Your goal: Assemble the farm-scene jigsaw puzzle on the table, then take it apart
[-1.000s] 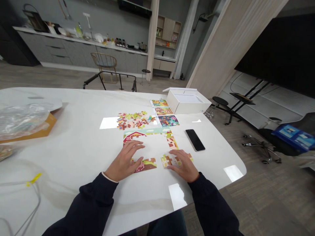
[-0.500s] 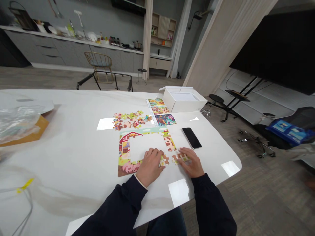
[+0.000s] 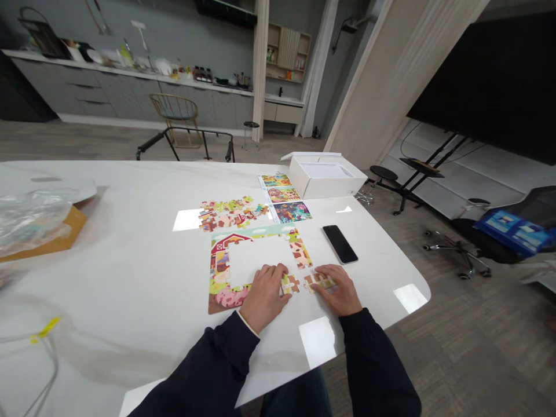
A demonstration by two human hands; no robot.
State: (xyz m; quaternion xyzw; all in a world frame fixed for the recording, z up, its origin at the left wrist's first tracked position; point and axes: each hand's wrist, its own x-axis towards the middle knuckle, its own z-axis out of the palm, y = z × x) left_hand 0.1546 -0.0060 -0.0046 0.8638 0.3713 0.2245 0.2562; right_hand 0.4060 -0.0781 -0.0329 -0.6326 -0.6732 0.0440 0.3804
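Observation:
A partly assembled farm jigsaw puzzle [image 3: 221, 240] lies on the white table, its frame around a bare middle. My left hand [image 3: 264, 296] rests at its lower edge, fingers curled and thumb low against a joined puzzle section [image 3: 292, 284]; its left end is hidden under the hand. Just to the right, my right hand [image 3: 341, 291] grips a short strip of puzzle pieces [image 3: 313, 281] between thumb and fingers, flat on the table. A narrow gap separates strip and section. Above the strip, the frame's right side [image 3: 300, 255] shows cow-patterned pieces.
Loose puzzle pieces [image 3: 232, 213] lie behind the frame, beside a picture sheet [image 3: 284, 196]. A white box [image 3: 328, 176] stands at the back right. A black phone [image 3: 339, 244] is right of the puzzle. Plastic packaging [image 3: 37, 217] sits at the left.
The view has shifted slightly. Both hands stay nearly in place; a little more of the puzzle section shows beside my left fingers.

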